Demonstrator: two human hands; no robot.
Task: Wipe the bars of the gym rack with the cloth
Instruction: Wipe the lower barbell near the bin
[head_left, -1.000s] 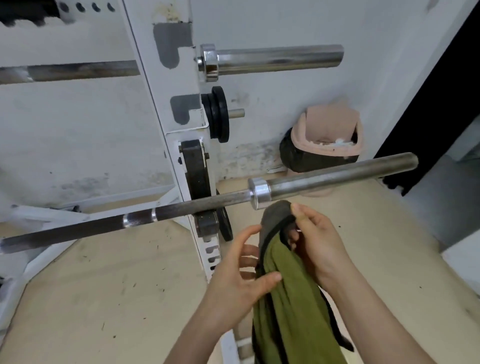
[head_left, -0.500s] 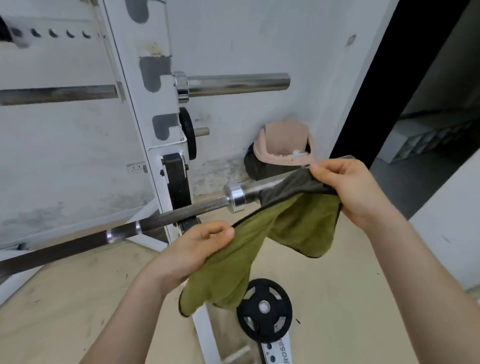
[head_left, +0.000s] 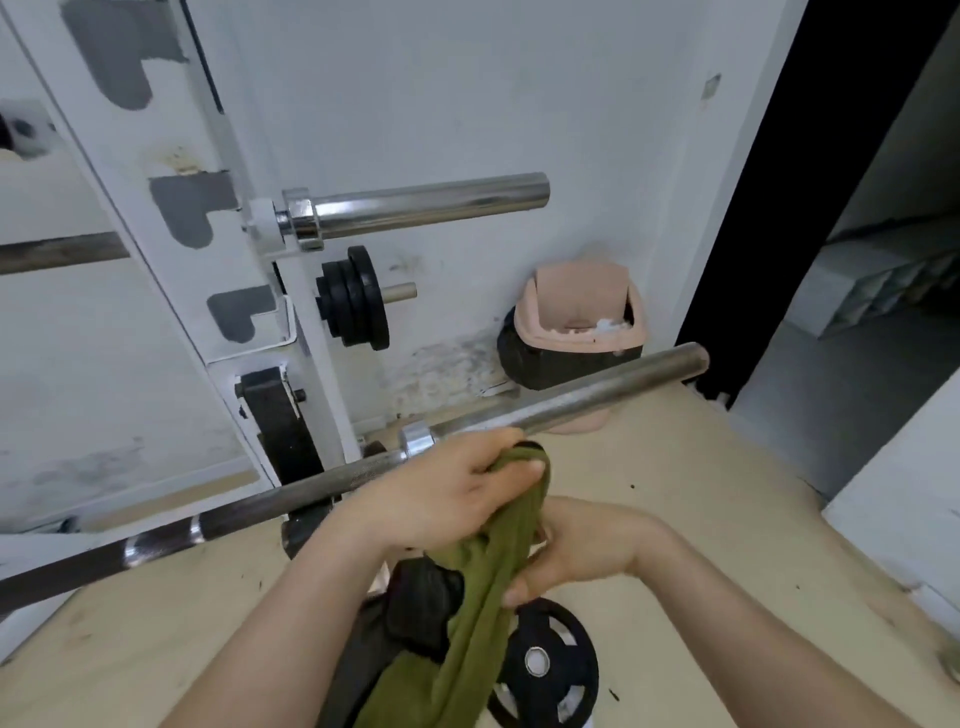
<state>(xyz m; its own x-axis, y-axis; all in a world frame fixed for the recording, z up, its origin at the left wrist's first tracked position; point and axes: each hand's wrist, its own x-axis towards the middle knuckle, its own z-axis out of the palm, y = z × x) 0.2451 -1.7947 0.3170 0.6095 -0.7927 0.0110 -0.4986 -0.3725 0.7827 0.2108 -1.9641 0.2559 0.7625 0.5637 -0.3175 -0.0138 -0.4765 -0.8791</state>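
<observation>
Item: lower bar (head_left: 587, 397), steel, long axis running from the low left up to a free end at the right, carried on the white rack upright (head_left: 171, 249). It lay just beyond and above both hands. Cloth (head_left: 488, 582), olive green, bunched and hanging just below the bar's sleeve. Left hand (head_left: 447, 499) closed on the cloth's top, nearest the bar, seemingly touching it. Right hand (head_left: 587, 551) gripped the cloth lower, farther from the bar. Upper bar (head_left: 431, 205) lay well above, parallel to the wall.
</observation>
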